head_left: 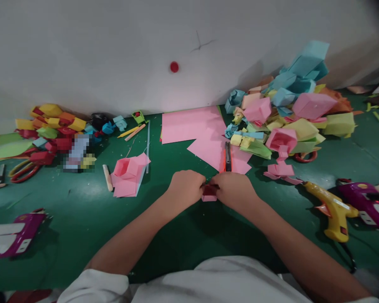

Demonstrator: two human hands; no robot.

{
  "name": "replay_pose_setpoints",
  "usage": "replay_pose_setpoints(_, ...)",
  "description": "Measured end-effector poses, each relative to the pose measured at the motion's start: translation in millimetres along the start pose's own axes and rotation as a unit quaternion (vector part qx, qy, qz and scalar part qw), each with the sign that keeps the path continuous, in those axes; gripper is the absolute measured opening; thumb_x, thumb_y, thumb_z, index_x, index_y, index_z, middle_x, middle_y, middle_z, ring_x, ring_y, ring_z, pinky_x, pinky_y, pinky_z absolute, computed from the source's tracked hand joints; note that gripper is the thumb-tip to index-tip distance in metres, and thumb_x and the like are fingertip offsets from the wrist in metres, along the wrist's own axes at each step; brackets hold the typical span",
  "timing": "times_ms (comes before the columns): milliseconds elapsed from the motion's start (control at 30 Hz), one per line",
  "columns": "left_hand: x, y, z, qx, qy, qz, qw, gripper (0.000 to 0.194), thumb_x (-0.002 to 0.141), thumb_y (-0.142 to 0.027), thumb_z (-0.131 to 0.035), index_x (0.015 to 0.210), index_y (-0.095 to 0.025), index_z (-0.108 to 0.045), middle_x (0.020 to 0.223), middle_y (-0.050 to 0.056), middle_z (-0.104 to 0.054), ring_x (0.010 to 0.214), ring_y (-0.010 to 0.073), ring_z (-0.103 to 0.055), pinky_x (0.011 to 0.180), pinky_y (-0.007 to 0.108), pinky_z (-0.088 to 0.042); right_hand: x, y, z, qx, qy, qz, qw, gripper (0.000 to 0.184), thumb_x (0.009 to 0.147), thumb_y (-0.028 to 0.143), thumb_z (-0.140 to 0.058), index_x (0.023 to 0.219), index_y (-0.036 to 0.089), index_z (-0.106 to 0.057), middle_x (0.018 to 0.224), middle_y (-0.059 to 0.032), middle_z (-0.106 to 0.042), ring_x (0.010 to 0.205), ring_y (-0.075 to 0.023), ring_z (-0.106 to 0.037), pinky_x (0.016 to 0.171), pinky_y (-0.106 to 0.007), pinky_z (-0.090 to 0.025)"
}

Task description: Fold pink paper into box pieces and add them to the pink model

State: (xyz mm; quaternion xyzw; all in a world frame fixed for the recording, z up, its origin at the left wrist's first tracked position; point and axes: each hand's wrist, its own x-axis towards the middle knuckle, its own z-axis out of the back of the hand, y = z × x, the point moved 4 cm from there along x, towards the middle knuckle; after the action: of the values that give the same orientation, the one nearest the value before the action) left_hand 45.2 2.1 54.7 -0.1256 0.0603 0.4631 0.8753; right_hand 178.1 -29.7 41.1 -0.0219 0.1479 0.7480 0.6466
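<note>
My left hand point(185, 186) and my right hand point(232, 188) meet over the green table point(82, 219). Both are closed, knuckles up, pinching a small folded piece of pink paper point(209, 193) between them. Only a bit of the paper shows between the fingers. Just beyond the hands lie flat pink sheets point(196, 126) with a black and orange utility knife point(228, 156) on top. A folded pink paper box point(128, 173) sits to the left of my left hand.
A heap of folded paper shapes point(287, 113) in pink, blue, yellow and green is at the right by the white wall. More red and yellow shapes point(50, 130) lie at left with red scissors point(20, 171). A yellow glue gun point(330, 210) and purple glue guns point(366, 204) point(15, 233) flank me.
</note>
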Motion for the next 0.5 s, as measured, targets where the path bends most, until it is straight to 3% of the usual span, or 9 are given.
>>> replay_pose_setpoints(300, 2.2, 3.8, -8.3, -0.072, -0.043, 0.017, 0.996, 0.016, 0.077, -0.015, -0.060, 0.086, -0.023, -0.069, 0.083, 0.006, -0.073, 0.079, 0.0277, -0.069, 0.059, 0.031, -0.040, 0.4, 6.2, -4.5, 0.024, -0.043, -0.025, 0.998, 0.021, 0.089, 0.027, -0.052, 0.090, 0.023, -0.073, 0.087, -0.0060, -0.075, 0.079, -0.0235, -0.068, 0.055, -0.031, -0.026)
replay_pose_setpoints(500, -5.0, 14.3, -8.4, -0.184, -0.076, -0.009, 0.980, 0.027, 0.086, -0.018, -0.057, 0.112, -0.023, -0.057, 0.078, -0.001, -0.068, 0.071, 0.0183, -0.066, 0.060, 0.027, -0.042, -2.4, -3.0, -2.7, 0.118, -0.081, -0.042, 0.989, 0.038, 0.087, 0.026, -0.055, 0.124, 0.030, -0.064, 0.091, -0.0002, -0.076, 0.078, -0.0215, -0.068, 0.058, -0.029, -0.032)
